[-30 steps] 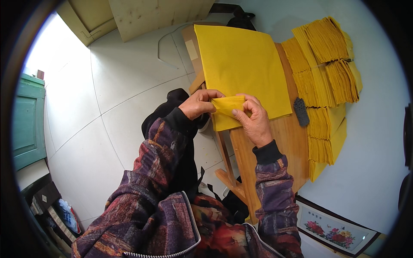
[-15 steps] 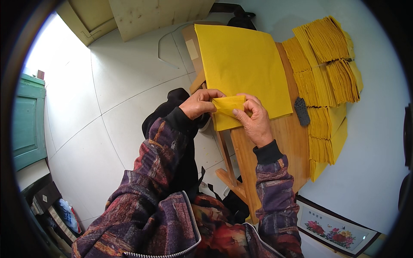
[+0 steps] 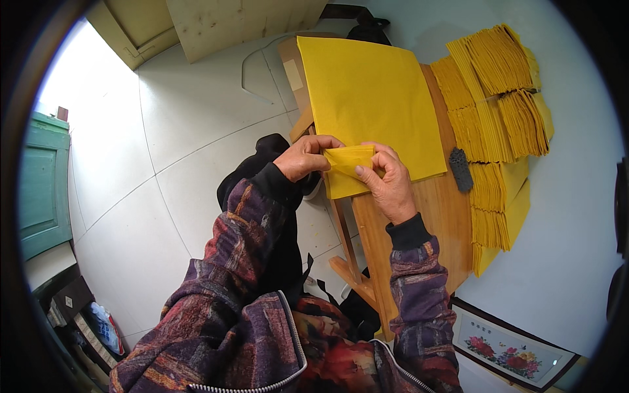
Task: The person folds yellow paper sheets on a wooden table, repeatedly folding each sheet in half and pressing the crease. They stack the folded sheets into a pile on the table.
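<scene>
Both my hands hold a small folded piece of yellow paper (image 3: 350, 157) above the near edge of a flat yellow stack. My left hand (image 3: 308, 157) pinches its left end between thumb and bent fingers. At the right end, my right hand (image 3: 389, 180) grips it, thumb on the near face and fingers behind. The large yellow sheets (image 3: 367, 98) lie flat under and beyond my hands on the wooden table (image 3: 419, 216). How many layers the folded piece has, I cannot tell.
Folded yellow bundles (image 3: 491, 124) stand in rows along the table's right side by the wall. A dark grey fuzzy object (image 3: 460, 170) lies between them and the sheets. Lower right is a framed flower picture (image 3: 511, 347); pale tiled floor (image 3: 190, 118) extends left.
</scene>
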Demonstrator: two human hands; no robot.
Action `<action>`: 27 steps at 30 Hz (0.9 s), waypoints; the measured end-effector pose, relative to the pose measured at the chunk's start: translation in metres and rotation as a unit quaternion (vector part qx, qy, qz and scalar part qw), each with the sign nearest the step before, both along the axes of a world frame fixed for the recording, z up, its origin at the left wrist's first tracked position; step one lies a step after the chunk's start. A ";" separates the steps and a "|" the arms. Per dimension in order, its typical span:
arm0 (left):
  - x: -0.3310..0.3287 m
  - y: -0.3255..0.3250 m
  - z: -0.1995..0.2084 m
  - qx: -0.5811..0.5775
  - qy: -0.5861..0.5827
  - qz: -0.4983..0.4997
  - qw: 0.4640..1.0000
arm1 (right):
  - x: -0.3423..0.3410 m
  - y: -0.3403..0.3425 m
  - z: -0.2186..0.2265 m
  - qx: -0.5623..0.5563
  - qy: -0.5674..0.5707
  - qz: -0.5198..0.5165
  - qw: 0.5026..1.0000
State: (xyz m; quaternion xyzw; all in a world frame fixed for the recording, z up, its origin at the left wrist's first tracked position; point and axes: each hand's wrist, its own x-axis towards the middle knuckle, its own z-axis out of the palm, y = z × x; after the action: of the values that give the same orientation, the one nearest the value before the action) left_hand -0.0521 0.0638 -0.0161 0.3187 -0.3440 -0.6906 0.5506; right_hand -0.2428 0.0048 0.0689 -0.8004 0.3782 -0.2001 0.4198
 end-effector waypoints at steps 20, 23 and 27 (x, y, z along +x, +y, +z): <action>0.002 0.001 0.005 0.026 -0.017 -0.017 0.999 | -0.002 -0.002 -0.001 -0.021 0.014 0.009 1.000; 0.002 0.001 0.006 0.029 -0.016 -0.016 0.999 | -0.001 -0.001 -0.001 -0.012 0.007 -0.001 1.000; 0.002 0.002 0.008 0.037 -0.013 -0.015 0.999 | -0.001 0.000 0.000 -0.011 0.007 0.000 1.000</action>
State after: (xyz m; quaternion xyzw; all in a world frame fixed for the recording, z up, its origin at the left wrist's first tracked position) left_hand -0.0505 0.0656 -0.0083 0.3428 -0.3302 -0.7066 0.5236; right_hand -0.2438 0.0044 0.0688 -0.8064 0.3791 -0.1980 0.4085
